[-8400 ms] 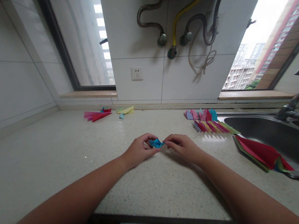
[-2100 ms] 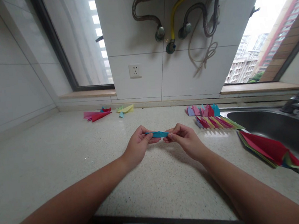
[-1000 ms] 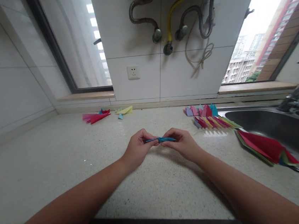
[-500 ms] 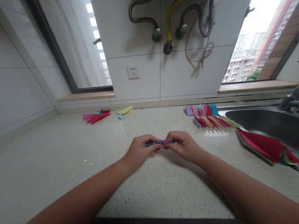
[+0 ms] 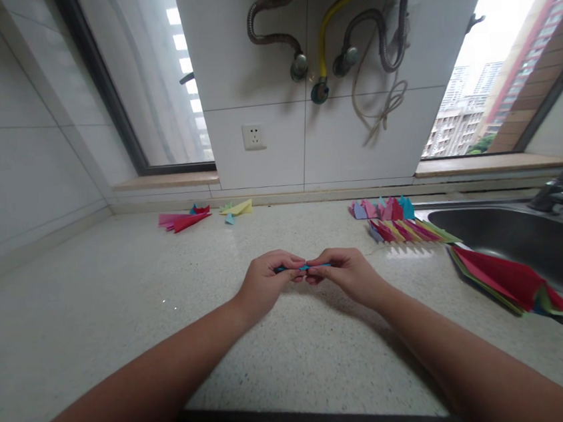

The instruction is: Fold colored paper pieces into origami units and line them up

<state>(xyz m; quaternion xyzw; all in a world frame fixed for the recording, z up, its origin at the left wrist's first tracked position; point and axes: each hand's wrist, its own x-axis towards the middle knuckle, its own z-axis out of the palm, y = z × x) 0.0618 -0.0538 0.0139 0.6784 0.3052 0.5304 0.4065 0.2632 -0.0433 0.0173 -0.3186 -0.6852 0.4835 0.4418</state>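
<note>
A small piece of blue folded paper (image 5: 303, 268) is pinched between both hands above the speckled counter (image 5: 277, 359). My left hand (image 5: 271, 276) grips its left part, thumb below and fingers on top. On the other side my right hand (image 5: 344, 269) is closed on it in the same way, and the fingertips of the two hands nearly meet. Most of the paper is hidden by the fingers, so its full shape does not show.
Folded paper pieces in pink and red (image 5: 184, 220) and in yellow (image 5: 239, 207) lie by the wall. Small folded shapes (image 5: 382, 209) and a striped row of folded paper (image 5: 404, 231) stand near the sink (image 5: 495, 232). Larger red paper (image 5: 509, 274) lies against its edge.
The fingers have shifted on the blue paper, and less of its edge shows now. Both hands stay in about the same place; the view has moved slightly.
</note>
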